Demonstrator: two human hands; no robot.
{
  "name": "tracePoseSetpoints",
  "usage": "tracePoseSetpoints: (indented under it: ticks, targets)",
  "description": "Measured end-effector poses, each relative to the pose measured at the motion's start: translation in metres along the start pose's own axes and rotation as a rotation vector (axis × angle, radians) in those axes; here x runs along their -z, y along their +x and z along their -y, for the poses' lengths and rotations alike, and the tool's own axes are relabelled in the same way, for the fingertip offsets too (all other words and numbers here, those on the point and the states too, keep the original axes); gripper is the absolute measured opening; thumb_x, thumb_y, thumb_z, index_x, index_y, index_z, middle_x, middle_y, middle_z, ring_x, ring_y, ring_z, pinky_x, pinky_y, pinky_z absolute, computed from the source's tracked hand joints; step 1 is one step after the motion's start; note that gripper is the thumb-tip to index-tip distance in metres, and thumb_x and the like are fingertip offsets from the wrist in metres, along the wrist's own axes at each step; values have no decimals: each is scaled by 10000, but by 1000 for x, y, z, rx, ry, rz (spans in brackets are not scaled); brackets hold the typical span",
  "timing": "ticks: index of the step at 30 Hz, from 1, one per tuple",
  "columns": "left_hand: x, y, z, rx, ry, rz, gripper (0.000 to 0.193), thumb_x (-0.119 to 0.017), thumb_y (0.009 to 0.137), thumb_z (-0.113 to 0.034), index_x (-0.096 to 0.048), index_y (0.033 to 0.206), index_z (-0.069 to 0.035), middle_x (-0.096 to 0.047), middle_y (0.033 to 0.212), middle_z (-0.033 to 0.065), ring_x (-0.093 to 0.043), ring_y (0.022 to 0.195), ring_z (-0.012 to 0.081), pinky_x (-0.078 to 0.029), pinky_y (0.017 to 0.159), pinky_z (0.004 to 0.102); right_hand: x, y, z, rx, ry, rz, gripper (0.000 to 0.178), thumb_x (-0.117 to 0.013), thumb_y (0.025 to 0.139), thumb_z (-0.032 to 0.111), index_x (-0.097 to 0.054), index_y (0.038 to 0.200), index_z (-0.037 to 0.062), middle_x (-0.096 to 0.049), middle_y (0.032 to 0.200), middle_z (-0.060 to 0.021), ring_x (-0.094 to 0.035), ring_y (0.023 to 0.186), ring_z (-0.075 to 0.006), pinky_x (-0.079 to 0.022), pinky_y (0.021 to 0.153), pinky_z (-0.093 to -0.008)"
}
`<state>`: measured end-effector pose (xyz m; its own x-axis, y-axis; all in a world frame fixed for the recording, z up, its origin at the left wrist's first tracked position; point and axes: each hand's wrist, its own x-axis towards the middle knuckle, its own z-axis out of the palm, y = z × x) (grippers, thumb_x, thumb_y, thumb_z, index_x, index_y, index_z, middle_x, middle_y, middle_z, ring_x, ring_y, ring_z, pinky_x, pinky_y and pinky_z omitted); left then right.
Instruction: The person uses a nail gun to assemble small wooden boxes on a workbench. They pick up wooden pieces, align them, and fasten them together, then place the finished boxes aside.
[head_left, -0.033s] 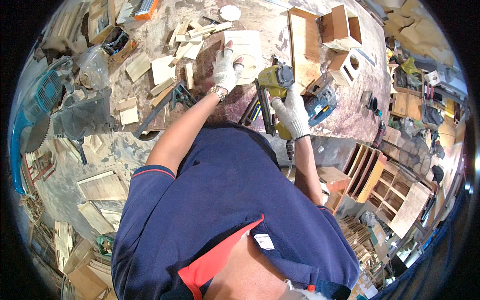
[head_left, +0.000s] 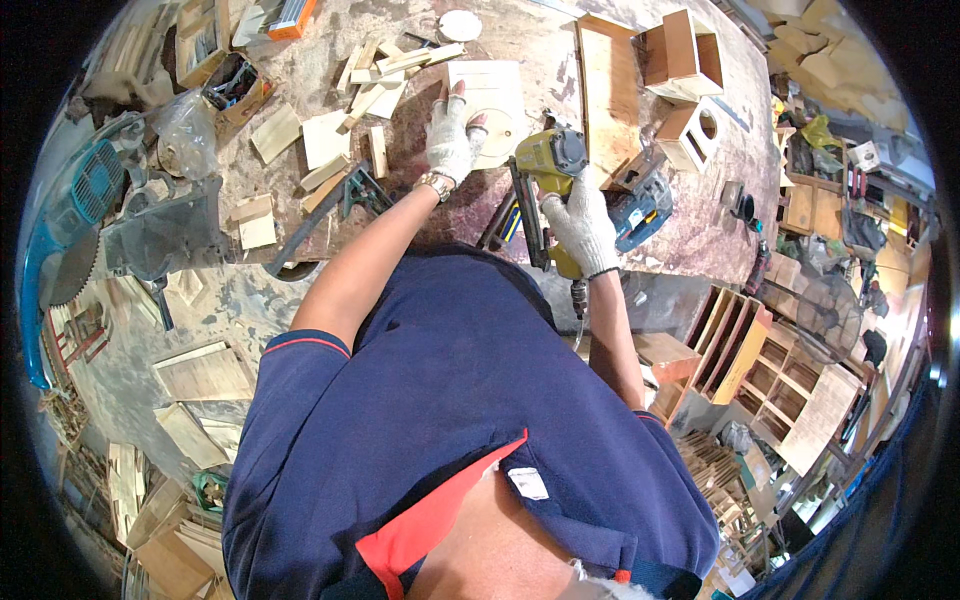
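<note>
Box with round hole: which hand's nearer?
Right. The right hand, holding the nail gun, is lower-left of the box; the left hand is farther left, on a pale board.

1. The one view looks steeply down from the wearer's head, its left being the wearer's left.
2. Nearest is the shirt (head_left: 430, 340), large across the lower middle.
3. Farther off, toward the upper edge, are the left hand (head_left: 452, 145), right hand (head_left: 583, 225) and table (head_left: 550, 60).
4. The fisheye lens takes in floor (head_left: 265, 300) at left and bends edges near its dark round border.
</note>
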<state>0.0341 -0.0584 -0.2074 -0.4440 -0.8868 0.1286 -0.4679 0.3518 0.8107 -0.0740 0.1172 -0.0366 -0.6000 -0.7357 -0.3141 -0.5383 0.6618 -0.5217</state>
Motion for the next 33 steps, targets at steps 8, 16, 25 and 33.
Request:
tracePoseSetpoints:
  ticks: [8, 16, 25, 33]
  targets:
    - [-4, 9, 1, 25, -4, 3, 778, -660, 957, -387, -318, 1615, -153, -444, 1524, 289, -497, 1334, 480, -418, 1096, 549, -6, 9, 4, 85, 36, 7, 526, -662, 907, 156, -481, 1384, 24, -714, 861, -158, -680, 593, -222, -550, 550, -377]
    - [-4, 8, 0, 60, 6, 32, 810, -665, 953, -395, -289, 1625, -141, -394, 1568, 281, -464, 1374, 472, -408, 1107, 548, -11, 10, 9, 132, -22, -23, 558, -682, 901, 159, -455, 1389, 11, -720, 893, -177, -696, 622, -262, -570, 581, -389]
    - [-5, 5, 3, 19, -52, -40, 932, -698, 920, -437, -213, 1646, -113, -371, 1569, 307, -386, 1440, 469, -342, 1158, 550, -14, -2, 10, 154, 79, -48, 505, -658, 918, 153, -489, 1380, 39, -718, 863, -148, -651, 574, -223, -540, 553, -364]
    - [19, 73, -24, -324, 494, 29, 800, -730, 830, -434, -475, 1518, -116, -477, 1489, 220, -470, 1320, 424, -314, 1149, 577, -28, -3, -48, -101, -114, -483, 571, -745, 794, 191, -528, 1296, 26, -624, 1117, -283, -657, 1000, -464, -543, 855, -510]
